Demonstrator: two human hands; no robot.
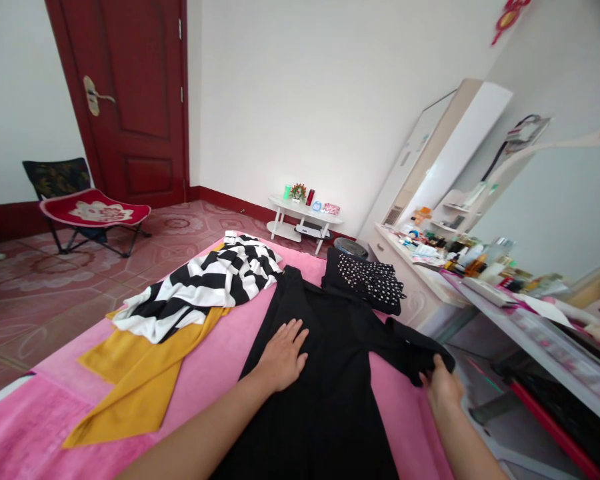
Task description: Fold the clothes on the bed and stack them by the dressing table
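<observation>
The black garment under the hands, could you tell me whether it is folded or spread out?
Mostly spread out: the black garment lies flat, left hand pressing it, right hand gripping its sleeve end.

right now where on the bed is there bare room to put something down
Bare pink blanket shows in a strip between the yellow cloth and the black garment, beside the left hand. More lies at the near left corner. The right edge is crowded: the right hand grips a black sleeve there, and the dotted garment fills the far corner.
</observation>
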